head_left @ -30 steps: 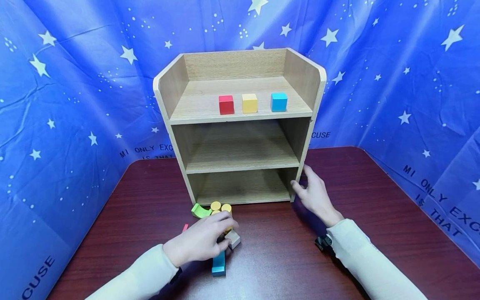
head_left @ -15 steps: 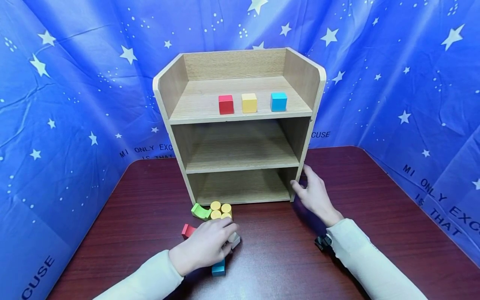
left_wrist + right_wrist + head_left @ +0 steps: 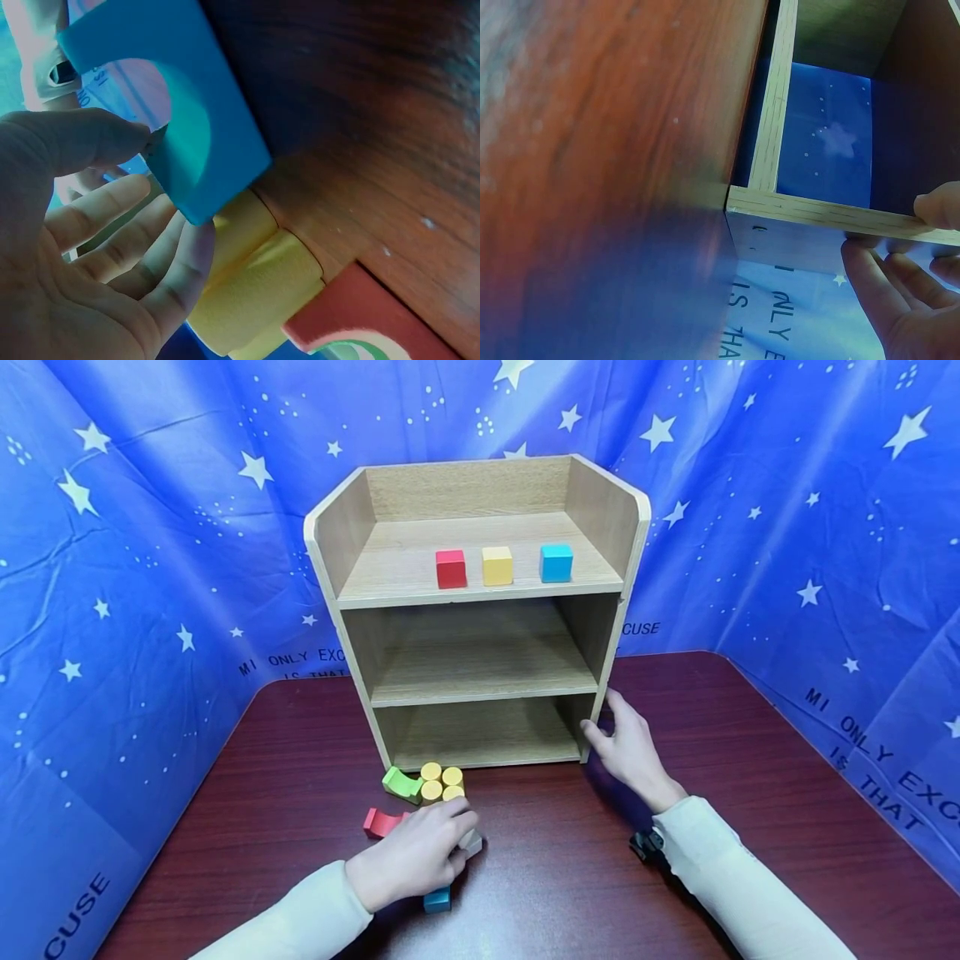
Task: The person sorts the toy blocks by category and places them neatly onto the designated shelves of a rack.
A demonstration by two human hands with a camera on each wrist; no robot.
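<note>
My left hand (image 3: 412,852) is over a cluster of toy blocks on the table. Its thumb and fingers pinch a pale wooden block (image 3: 472,842), mostly hidden beneath them in the head view. Close by stands a blue arch block (image 3: 232,127), partly covered by the hand from above. Yellow cylinders (image 3: 431,790), a red arch block (image 3: 381,822) and a green arch block (image 3: 402,783) lie just beyond. With my right hand (image 3: 633,756) I grip the side panel of a wooden shelf (image 3: 817,211), thumb on the front edge and fingers along the outer face.
On the shelf's top board (image 3: 405,560) sit a red cube (image 3: 451,569), a yellow cube (image 3: 497,567) and a blue cube (image 3: 556,564). Two lower compartments face me. Blue star-printed curtains (image 3: 150,568) surround the dark red table (image 3: 540,877).
My left hand has shifted slightly right and toward me, showing more of the red arch block and yellow cylinders. The pale block has moved a little. My right hand stays in place.
</note>
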